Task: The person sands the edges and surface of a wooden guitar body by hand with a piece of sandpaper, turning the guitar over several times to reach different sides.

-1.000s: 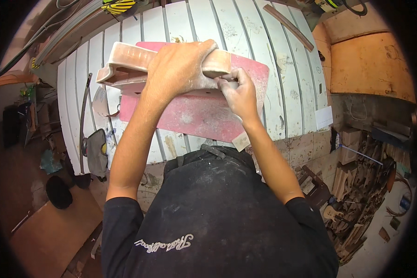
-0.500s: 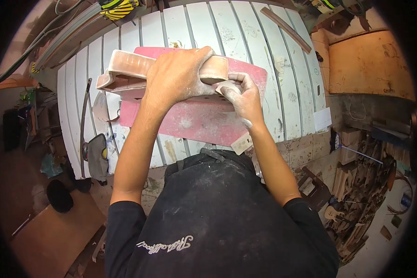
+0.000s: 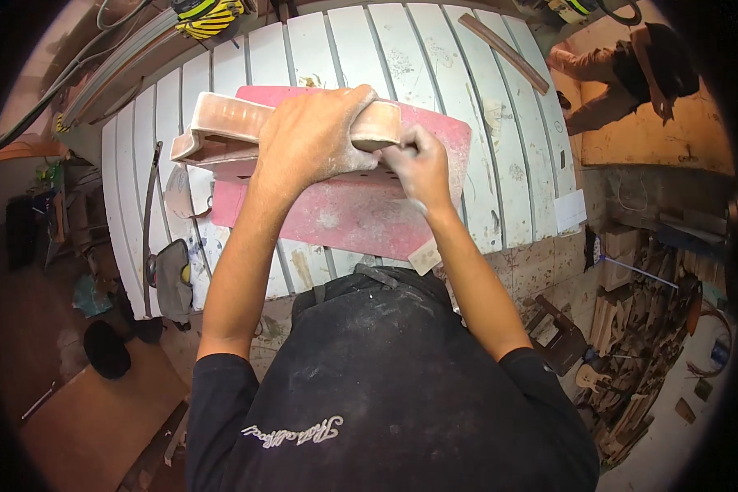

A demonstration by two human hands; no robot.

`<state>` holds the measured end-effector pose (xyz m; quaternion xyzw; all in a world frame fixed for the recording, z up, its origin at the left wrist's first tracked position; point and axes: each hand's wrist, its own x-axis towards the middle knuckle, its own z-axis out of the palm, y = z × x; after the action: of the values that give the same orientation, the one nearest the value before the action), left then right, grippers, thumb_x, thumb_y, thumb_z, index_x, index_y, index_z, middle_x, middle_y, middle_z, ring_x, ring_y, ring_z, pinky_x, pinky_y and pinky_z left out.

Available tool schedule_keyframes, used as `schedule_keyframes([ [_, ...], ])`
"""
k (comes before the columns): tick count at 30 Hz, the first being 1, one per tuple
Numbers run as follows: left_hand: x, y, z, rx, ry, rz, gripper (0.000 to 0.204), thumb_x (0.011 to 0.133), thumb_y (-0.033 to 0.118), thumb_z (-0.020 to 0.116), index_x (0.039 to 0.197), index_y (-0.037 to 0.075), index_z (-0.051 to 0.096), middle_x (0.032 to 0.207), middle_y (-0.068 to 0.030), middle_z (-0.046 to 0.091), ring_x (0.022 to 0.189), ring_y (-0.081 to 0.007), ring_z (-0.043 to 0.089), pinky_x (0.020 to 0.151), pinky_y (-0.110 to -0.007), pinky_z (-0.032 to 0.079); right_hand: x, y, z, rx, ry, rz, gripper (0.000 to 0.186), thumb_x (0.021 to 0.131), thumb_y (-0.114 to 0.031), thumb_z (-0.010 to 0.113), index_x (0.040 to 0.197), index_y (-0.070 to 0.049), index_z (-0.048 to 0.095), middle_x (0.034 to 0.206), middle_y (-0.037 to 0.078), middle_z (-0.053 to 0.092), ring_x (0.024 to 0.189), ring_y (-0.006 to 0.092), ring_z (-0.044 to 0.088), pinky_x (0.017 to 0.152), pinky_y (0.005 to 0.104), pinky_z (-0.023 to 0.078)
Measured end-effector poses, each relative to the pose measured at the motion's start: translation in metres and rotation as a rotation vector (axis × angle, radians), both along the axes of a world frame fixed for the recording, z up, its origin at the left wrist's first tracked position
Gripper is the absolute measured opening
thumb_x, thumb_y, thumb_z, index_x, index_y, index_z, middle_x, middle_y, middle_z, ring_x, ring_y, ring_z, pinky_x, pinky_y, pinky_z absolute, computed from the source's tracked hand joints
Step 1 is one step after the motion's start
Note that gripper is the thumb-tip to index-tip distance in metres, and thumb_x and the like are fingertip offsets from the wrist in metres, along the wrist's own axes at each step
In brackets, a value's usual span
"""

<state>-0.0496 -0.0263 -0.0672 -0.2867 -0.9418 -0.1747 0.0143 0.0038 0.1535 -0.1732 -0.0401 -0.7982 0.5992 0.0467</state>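
The dusty, curved wooden piece (image 3: 239, 116) stands tilted over the pink board (image 3: 328, 211), its rounded end toward my right, and the fingers of my left hand (image 3: 313, 135) are wrapped over its middle. My right hand (image 3: 422, 168) is bent close under that end, blurred, so I cannot tell whether its fingers pinch anything; I judge I am smoothing the end by hand, and the next move calls for a firm left grip and light, even strokes. Beneath lies the white slatted table (image 3: 512, 156), with a small pale block (image 3: 424, 256) at the board's near corner.
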Motion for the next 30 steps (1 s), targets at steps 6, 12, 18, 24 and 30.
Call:
schedule_keyframes([
  [6, 0.003, 0.000, 0.001, -0.008, -0.028, -0.025, 0.055, 0.063, 0.036, 0.087, 0.102, 0.009, 0.058, 0.089, -0.0154, 0.070, 0.086, -0.0388, 0.068, 0.071, -0.049, 0.053, 0.000, 0.008, -0.024, -0.153, -0.027, 0.067, 0.011, 0.079, -0.003, 0.074, 0.081, -0.001, 0.064, 0.080, 0.008, 0.069, 0.071, 0.0118, 0.065, 0.065, 0.0279, 0.053],
  [12, 0.003, -0.007, -0.001, 0.034, -0.023, -0.064, 0.056, 0.062, 0.031, 0.088, 0.102, 0.008, 0.056, 0.090, -0.0156, 0.069, 0.088, -0.0398, 0.067, 0.072, -0.050, 0.052, 0.001, 0.007, -0.007, -0.058, 0.025, 0.101, 0.009, 0.078, -0.002, 0.072, 0.079, -0.001, 0.064, 0.078, 0.007, 0.067, 0.068, 0.0114, 0.063, 0.062, 0.0288, 0.051],
  [18, 0.002, -0.001, 0.008, 0.006, -0.082, -0.044, 0.055, 0.063, 0.028, 0.088, 0.100, 0.006, 0.055, 0.091, -0.0164, 0.068, 0.089, -0.0404, 0.066, 0.073, -0.050, 0.052, -0.008, 0.007, -0.009, -0.233, -0.053, 0.125, 0.010, 0.077, -0.004, 0.073, 0.079, -0.003, 0.064, 0.076, 0.005, 0.067, 0.069, 0.0111, 0.063, 0.063, 0.0279, 0.050],
  [24, 0.001, -0.002, 0.004, -0.031, -0.100, -0.039, 0.063, 0.062, 0.031, 0.088, 0.112, 0.007, 0.057, 0.102, -0.0182, 0.068, 0.097, -0.0400, 0.065, 0.078, -0.049, 0.051, -0.012, 0.005, 0.003, -0.095, -0.074, 0.088, 0.007, 0.078, -0.005, 0.072, 0.080, -0.002, 0.065, 0.073, 0.005, 0.066, 0.069, 0.0107, 0.062, 0.064, 0.0279, 0.049],
  [30, 0.003, -0.003, 0.002, 0.022, -0.068, -0.057, 0.065, 0.061, 0.032, 0.088, 0.113, 0.008, 0.058, 0.101, -0.0184, 0.068, 0.096, -0.0397, 0.065, 0.080, -0.048, 0.051, -0.008, 0.007, -0.008, -0.023, -0.007, 0.102, 0.008, 0.076, -0.003, 0.072, 0.079, -0.002, 0.064, 0.072, 0.004, 0.066, 0.068, 0.0097, 0.060, 0.061, 0.0275, 0.048],
])
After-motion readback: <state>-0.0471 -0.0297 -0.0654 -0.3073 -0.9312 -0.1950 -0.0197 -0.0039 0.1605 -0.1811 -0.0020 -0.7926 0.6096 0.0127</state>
